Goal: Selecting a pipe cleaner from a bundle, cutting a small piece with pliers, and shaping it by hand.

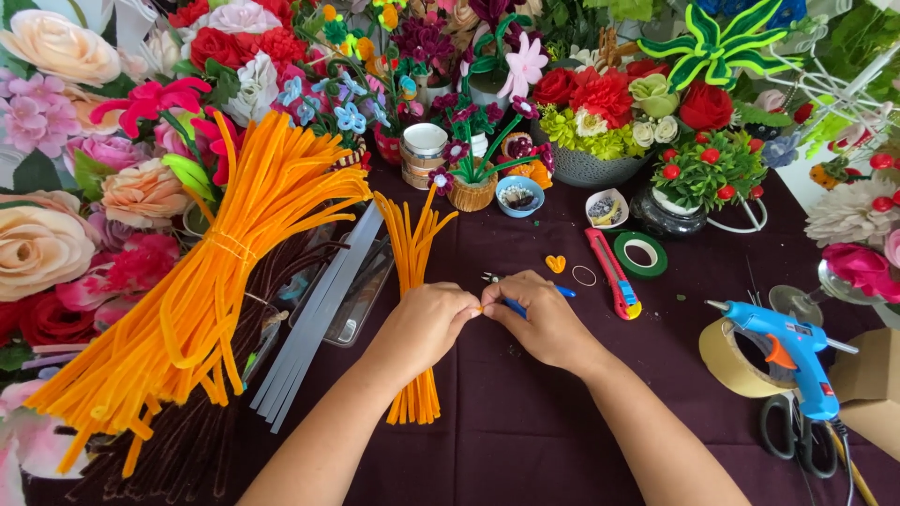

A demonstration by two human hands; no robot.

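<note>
With the left hand (427, 323) and right hand (544, 319) both pinching closed on a short orange chenille stem piece (479, 309) above the dark purple cloth-covered bench (525, 422), a bending step is seemingly proceeding, requiring steady fingertip grip.

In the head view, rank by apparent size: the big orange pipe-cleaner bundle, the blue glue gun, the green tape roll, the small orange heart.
Largest to smallest:
1. big orange pipe-cleaner bundle
2. blue glue gun, though it lies nearer the camera
3. green tape roll
4. small orange heart
</note>
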